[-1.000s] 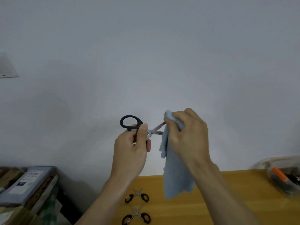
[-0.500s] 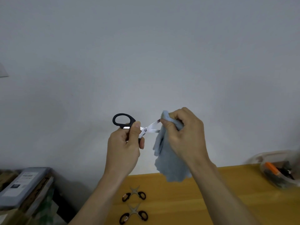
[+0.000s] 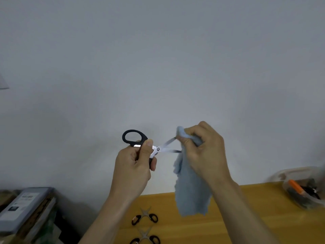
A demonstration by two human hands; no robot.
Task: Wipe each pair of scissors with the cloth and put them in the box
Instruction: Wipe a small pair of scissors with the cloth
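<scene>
On table (image 3: 263, 217): two small scissors (image 3: 144, 217); third pair (image 3: 151, 147) held; one cloth (image 3: 191, 194).

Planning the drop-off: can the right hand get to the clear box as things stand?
Probably yes: the box sits open-topped at the table's right end with nothing between, but the right hand holds the cloth.

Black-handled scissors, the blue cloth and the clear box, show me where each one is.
black-handled scissors (image 3: 134, 138): head view, on the upper black handle loop.
blue cloth (image 3: 191, 196): head view, on the hanging part below the right hand.
clear box (image 3: 302, 198): head view, on its near wall, right table edge.
</scene>
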